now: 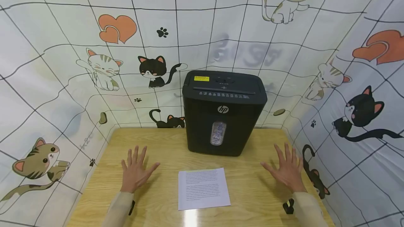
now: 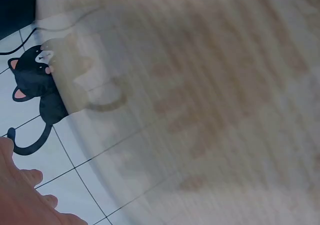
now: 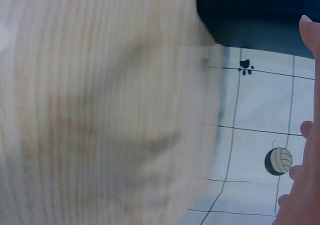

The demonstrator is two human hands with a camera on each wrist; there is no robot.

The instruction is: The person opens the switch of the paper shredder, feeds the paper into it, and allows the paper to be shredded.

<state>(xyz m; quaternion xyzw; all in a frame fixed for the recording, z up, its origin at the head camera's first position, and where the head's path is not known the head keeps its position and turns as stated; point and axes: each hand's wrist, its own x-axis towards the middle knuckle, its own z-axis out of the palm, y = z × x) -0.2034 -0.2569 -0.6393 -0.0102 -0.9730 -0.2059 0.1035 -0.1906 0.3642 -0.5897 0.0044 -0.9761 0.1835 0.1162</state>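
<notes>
A black HP paper shredder [image 1: 202, 125] stands upright at the back of the wooden table, with paper bits showing through its small front window. In front of it lies a sheet of printed paper [image 1: 204, 189]. To the left of the sheet, my left hand [image 1: 136, 171] is spread with fingers straight and holds nothing. My right hand [image 1: 286, 170] is likewise spread, to the right of the sheet and forward of the shredder's right side. In the right wrist view, part of the shredder [image 3: 260, 20] shows near my thumb. Neither hand touches the paper or the shredder.
The table [image 1: 157, 199] has a glossy wood-grain top. White cloth [image 1: 202, 27] with grid lines and cartoon cats hangs close behind it and along both sides. The shredder's top carries a slot and a yellow label [image 1: 201, 78].
</notes>
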